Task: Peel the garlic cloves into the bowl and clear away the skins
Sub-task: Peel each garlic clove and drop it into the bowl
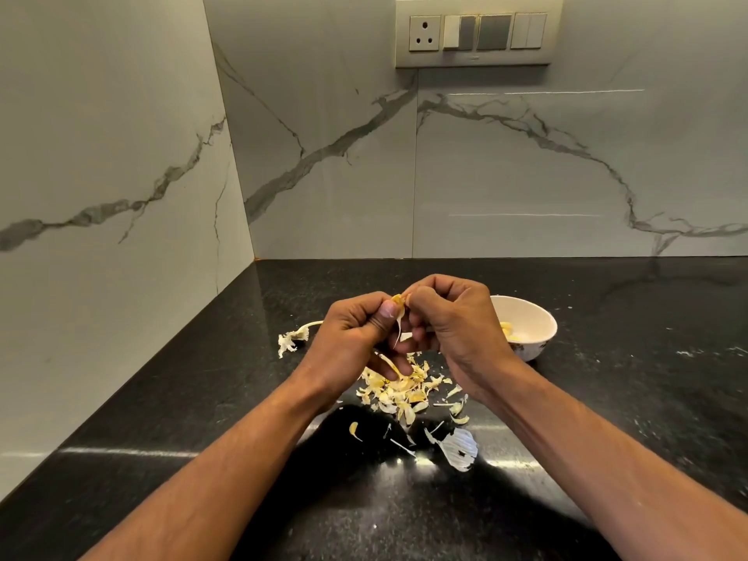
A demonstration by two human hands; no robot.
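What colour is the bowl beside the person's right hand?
The bowl is white inside, with a small dark print low on its outer wall; the head view shows it.

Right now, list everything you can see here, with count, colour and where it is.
garlic clove: one, yellowish, pinched between both hands
bowl: one, white, right of the hands, peeled cloves inside
skins: a pile, pale yellow, under the hands
stem: one, whitish, left of the hands
large skin: one, white, near front of the pile
countertop: one, black
switch panel: one, cream, on marble wall
left hand: gripping the clove
right hand: peeling the clove
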